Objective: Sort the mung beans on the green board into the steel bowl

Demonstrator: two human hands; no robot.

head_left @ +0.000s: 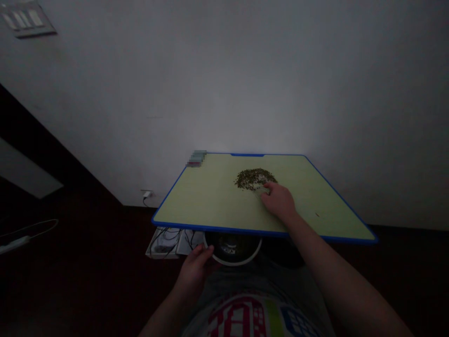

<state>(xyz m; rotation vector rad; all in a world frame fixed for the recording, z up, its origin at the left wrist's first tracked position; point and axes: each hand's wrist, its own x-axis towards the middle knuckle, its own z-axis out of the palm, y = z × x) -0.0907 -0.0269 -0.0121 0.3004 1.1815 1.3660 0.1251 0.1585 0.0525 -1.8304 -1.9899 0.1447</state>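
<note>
A loose heap of small greenish-brown grains or beans (253, 178) is spread on a pale yellow tabletop (203, 196) with a blue edge. My right hand (279, 200) is at the heap's near right side, its fingers curled and the index finger touching or almost touching the grains. Whatever may be between those fingertips is too small to tell. Below the table's front edge, my left hand (197, 262) grips the left side of a dark bowl (233, 252) with a pale rim, thumb at the rim. The tabletop hides the bowl's far part.
A white box of cables (163, 245) stands under the table's left front. A blurred-out item (197, 159) lies at the back left corner, and a small dark sliver (317, 215) lies at the right. The wall (245, 84) rises right behind the table, with a plugged-in charger (147, 194).
</note>
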